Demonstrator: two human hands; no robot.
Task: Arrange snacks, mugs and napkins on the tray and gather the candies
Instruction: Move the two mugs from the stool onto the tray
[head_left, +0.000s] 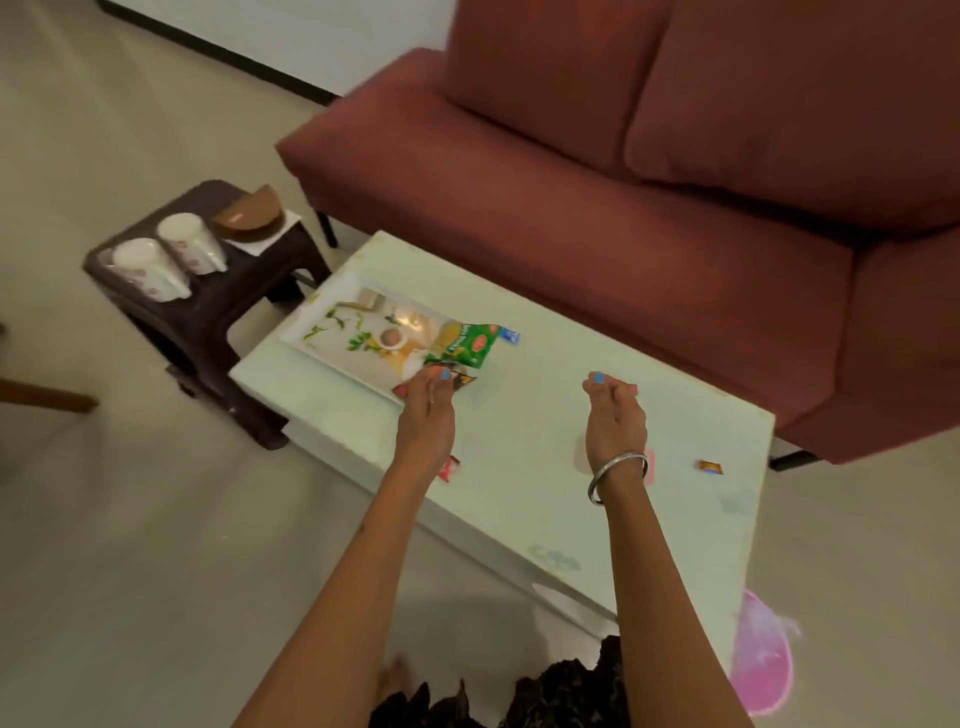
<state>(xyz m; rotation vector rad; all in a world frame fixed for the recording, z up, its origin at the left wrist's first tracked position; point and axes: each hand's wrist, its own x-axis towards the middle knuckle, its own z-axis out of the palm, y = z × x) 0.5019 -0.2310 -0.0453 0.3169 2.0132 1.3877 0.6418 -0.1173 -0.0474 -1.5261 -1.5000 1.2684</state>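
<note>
A white tray with a leaf print (317, 332) lies at the far left of the pale low table (519, 467). A green snack packet (462, 345) rests on the tray's right end. My left hand (427, 410) pinches a dark red snack packet (460, 379) at the tray's near right corner. My right hand (613, 410) hovers over the table's middle, fingers loosely curled, holding nothing. Loose candies lie on the table: a blue one (510, 335) past the tray, a red one (448, 467) beside my left wrist, an orange one (710, 467) at the right. Two white mugs (171, 260) stand upside down on the dark stool (208, 306).
A brown bowl (249, 213) on a white napkin sits at the stool's back. A maroon sofa (623, 171) runs behind the table. A pink object (763, 660) lies at the table's near right corner. A wooden leg (47, 400) juts in at the left.
</note>
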